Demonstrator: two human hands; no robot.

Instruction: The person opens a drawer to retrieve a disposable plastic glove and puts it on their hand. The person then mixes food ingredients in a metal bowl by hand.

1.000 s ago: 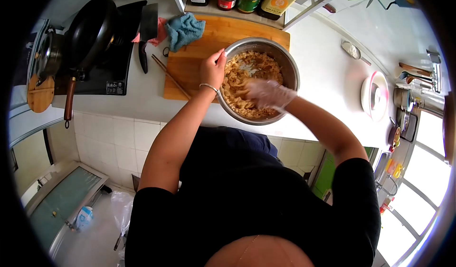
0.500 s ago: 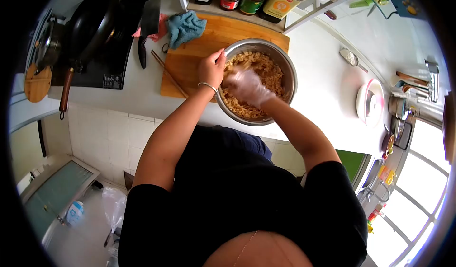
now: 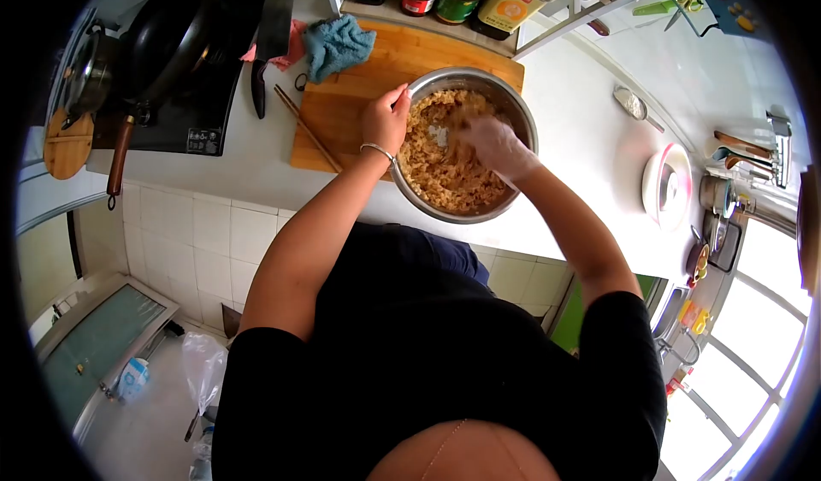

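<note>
A large metal mixing bowl stands on the wooden cutting board and the counter. Inside it lies a brown, crumbly mixture with a small white patch, perhaps powder, left of its middle. My left hand, with a bracelet at the wrist, is closed on the bowl's left rim, thumb up along the edge. In a clear thin glove, my right hand is in the mixture on the bowl's right side. Motion blur and the food hide its fingertips, so what they hold cannot be made out.
Left of the bowl are the cutting board, chopsticks, a teal cloth and a cleaver. A black wok sits by the cooktop. Bottles line the back shelf. A scoop and a round white basin are rightward.
My right hand has swept from the bowl's middle-left to its right side, uncovering the white patch. My left hand keeps its hold on the rim.
</note>
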